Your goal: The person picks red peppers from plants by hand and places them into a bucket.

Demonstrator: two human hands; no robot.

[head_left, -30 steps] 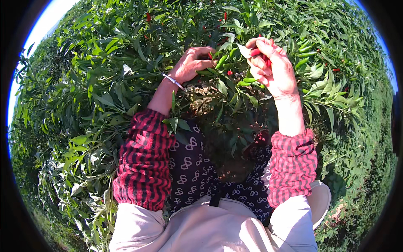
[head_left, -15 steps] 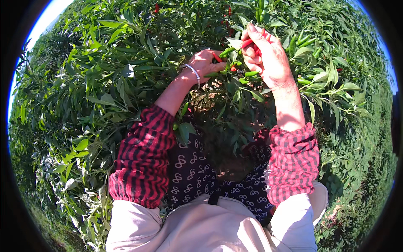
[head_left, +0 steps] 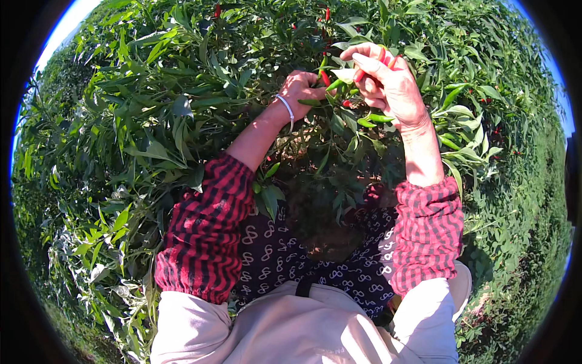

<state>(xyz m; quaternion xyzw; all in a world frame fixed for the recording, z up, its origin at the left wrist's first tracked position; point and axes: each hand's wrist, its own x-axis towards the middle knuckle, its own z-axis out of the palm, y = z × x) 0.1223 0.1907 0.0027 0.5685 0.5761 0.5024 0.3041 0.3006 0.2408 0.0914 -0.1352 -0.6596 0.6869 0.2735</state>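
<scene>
Both my hands reach up into a leafy green chili plant (head_left: pixel 182 103). My left hand (head_left: pixel 301 88), with a white bangle on the wrist, pinches a small red chili (head_left: pixel 325 77) among the leaves. My right hand (head_left: pixel 391 85) is curled shut around several red chilies (head_left: pixel 388 60), whose tips stick out between the fingers. Green chilies (head_left: pixel 374 119) hang just below my right hand. More red chilies (head_left: pixel 217 10) show higher up in the foliage.
Dense chili plants surround me on all sides. My red and black checked sleeves (head_left: pixel 203 233), a dark patterned cloth (head_left: pixel 285 255) and pale trousers (head_left: pixel 291 330) fill the lower middle. Bare soil (head_left: pixel 485 297) shows at the lower right.
Both hands have moved higher and to the right in the plant. My left hand has closed its fingers on a red chili near my right hand.
</scene>
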